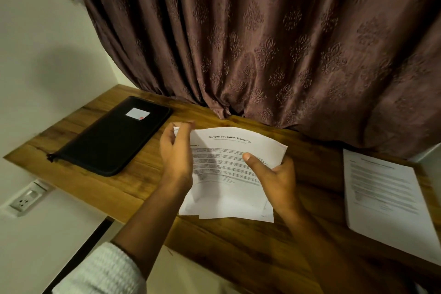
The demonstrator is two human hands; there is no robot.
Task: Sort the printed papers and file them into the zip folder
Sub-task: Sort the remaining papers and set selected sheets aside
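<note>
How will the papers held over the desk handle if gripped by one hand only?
Probably floppy: the held papers already bow between left hand and right hand. Likely to splay, since their lower edges sit staggered.

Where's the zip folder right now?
Head view: the zip folder lies on the desk at its left end, left of the left hand gripping the papers.

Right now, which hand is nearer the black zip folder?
Left. The left hand pinches the papers just beside the zip folder; the right hand grips their opposite edge.

Curled printed papers mid-desk — closed black zip folder left
</note>
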